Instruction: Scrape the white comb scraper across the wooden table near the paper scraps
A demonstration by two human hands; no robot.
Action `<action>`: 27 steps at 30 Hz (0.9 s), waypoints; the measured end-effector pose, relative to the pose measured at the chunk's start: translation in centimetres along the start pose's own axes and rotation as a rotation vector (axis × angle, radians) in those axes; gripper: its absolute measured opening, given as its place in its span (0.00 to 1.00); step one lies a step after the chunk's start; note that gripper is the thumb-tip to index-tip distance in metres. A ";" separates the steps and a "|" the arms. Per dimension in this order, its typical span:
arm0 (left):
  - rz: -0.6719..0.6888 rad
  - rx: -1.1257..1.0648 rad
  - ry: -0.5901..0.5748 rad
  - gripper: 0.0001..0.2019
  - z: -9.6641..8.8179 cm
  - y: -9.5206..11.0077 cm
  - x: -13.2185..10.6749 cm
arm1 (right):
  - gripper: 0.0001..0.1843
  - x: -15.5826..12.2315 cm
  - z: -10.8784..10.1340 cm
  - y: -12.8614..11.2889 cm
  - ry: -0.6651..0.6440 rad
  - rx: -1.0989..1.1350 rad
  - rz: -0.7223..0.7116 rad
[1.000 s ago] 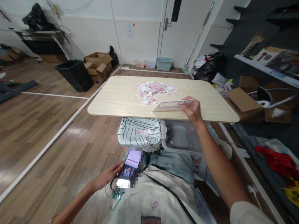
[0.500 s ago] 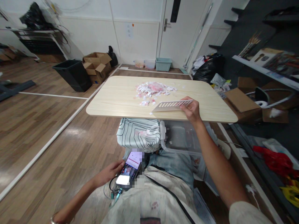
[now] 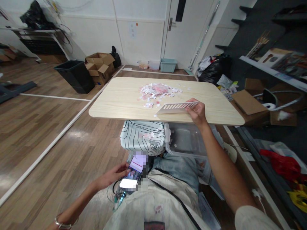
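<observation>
My right hand [image 3: 197, 111] grips the end of a flat white slotted plastic piece [image 3: 176, 107] that rests on the near edge of a light wooden table [image 3: 115, 102]. Just beyond it lies a heap of small white and pink paper scraps [image 3: 158, 91]. My left hand [image 3: 110, 177] is down at my lap, its fingers curled round a lit phone [image 3: 131, 177] with a cable hanging below it.
A patterned cushion [image 3: 142, 136] and a clear plastic bin [image 3: 189, 140] sit under the table. A black bin [image 3: 76, 76] and cardboard boxes [image 3: 99, 67] stand at the back left. Black bags, boxes and a shelf crowd the right side.
My left hand and the phone have shifted slightly lower and closer in my lap. The right hand and the slotted piece have stayed put.
</observation>
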State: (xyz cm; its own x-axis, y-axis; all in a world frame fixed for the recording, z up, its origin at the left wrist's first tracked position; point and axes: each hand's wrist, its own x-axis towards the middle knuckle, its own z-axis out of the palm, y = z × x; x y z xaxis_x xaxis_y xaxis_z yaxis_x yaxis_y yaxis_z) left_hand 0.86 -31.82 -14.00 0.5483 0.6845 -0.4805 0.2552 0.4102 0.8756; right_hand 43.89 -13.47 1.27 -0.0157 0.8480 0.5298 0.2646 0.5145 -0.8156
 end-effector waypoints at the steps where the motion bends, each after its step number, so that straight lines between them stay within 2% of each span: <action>1: 0.004 -0.036 -0.006 0.23 0.2 -0.2 0.1 | 0.08 0.0 0.0 0.0 -0.001 0.004 -0.003; 7: -0.010 -0.064 -0.001 0.26 0.7 -1.1 0.7 | 0.08 0.0 -0.1 0.0 -0.007 0.000 -0.006; 11: -0.006 -0.035 0.023 0.27 0.6 -0.9 0.5 | 0.09 0.0 0.0 0.0 -0.001 0.003 0.003; 15: -0.060 -0.020 0.127 0.30 0.5 -0.3 0.2 | 0.10 0.0 0.0 0.0 0.003 0.002 0.008; 19: 0.050 -0.005 0.075 0.29 0.6 -0.1 0.6 | 0.09 0.0 -0.1 0.0 0.005 0.015 0.003; 22: 0.082 0.011 0.063 0.29 0.6 -0.2 1.2 | 0.09 0.0 -0.1 0.0 0.007 0.021 0.001; 27: 0.093 0.067 0.135 0.30 0.6 -0.7 2.1 | 0.09 0.0 -0.1 -0.1 0.015 0.005 0.013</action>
State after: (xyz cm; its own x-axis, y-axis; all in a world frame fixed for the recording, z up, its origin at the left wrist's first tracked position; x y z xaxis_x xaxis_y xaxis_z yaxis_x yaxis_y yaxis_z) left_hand 2.26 -31.06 -15.60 0.4609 0.7946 -0.3953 0.2630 0.3032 0.9159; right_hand 43.93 -13.49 1.35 0.0019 0.8527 0.5225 0.2597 0.5041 -0.8237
